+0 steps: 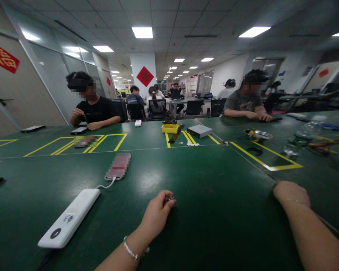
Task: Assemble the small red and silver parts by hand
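My left hand is low over the middle of the green table, wearing a pale bracelet on the wrist. Its thumb and fingers pinch a small cluster of metallic bits, too small to name exactly. Farther right, my right hand rests near a seam in the tabletop, seen from its back. Its fingers curl out of sight, so whether it holds anything is hidden. A white power bank lies left of my left hand, joined by a white cable to a phone.
Yellow tape marks line the far side. Beyond lie a yellow box, a grey box and a metal bowl. A plastic bottle and wires are at right. Two people sit across the table.
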The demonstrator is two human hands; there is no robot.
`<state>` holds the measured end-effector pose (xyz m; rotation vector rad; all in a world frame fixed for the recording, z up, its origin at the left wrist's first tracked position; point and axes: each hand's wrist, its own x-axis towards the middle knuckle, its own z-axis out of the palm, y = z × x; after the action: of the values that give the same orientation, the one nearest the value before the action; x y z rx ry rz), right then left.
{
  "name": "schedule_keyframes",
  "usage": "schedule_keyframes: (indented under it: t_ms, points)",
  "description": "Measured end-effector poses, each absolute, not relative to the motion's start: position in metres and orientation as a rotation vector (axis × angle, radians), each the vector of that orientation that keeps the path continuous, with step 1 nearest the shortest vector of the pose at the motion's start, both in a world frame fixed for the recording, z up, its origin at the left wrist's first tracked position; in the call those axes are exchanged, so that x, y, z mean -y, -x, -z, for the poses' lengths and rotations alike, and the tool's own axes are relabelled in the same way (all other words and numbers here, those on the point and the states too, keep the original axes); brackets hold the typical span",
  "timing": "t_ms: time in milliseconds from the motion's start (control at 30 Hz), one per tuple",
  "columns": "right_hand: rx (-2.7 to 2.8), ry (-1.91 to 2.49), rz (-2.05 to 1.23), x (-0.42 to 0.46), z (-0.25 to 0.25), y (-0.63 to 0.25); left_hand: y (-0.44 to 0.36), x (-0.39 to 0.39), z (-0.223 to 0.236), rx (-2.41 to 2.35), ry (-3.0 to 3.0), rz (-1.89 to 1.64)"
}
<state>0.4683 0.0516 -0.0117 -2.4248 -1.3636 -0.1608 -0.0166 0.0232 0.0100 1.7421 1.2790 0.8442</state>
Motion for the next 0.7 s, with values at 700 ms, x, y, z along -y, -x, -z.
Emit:
schedule_keyframes:
  t_ms: [700]
  points:
    - [1.38,1.231,-1.455,-0.039,-0.023,-0.154,0.019,-0.029,-0.011,-1.209,-1.724,-0.905]
